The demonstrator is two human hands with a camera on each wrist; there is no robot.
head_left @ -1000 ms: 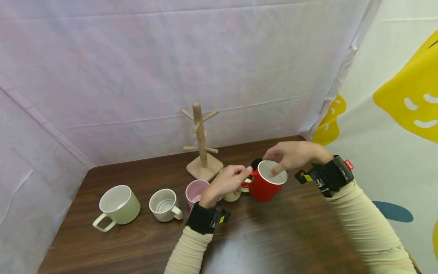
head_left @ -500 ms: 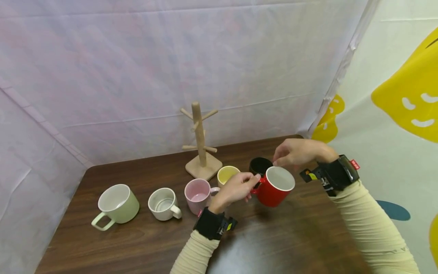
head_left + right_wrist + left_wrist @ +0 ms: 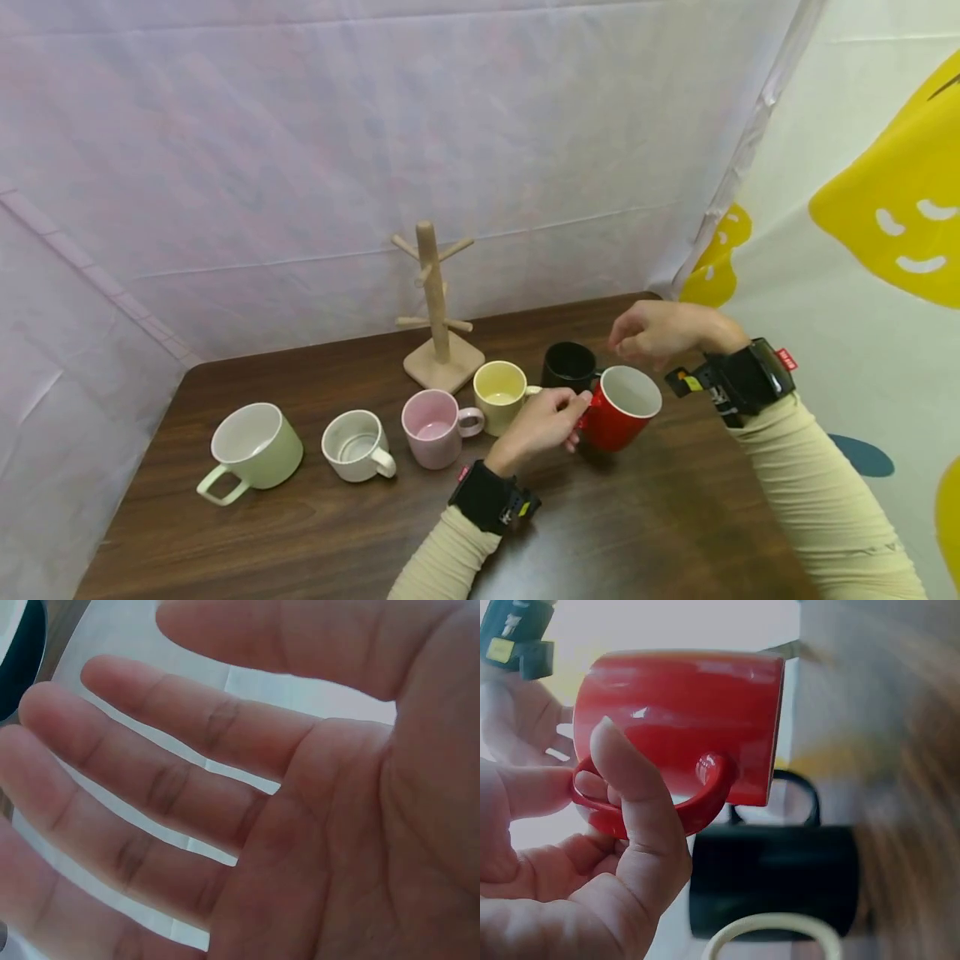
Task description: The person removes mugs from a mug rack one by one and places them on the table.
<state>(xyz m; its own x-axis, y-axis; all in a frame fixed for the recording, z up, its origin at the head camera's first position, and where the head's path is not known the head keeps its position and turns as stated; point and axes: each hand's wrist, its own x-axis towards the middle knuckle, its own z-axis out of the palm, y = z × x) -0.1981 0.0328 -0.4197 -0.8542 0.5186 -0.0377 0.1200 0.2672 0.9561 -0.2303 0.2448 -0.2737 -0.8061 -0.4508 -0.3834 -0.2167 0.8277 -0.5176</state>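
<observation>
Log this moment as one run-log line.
left hand: grips red mug by handle, lifted, tilted | right hand: open, holds nothing, above black mug | wooden mug tree: bare

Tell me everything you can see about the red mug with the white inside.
The red mug with the white inside is glossy, apparently ceramic, cylindrical, with one red loop handle. It looks empty and tilted, apparently lifted off the brown wooden table. The left hand holds its handle; nothing else touches it. The right hand hovers behind it.
</observation>
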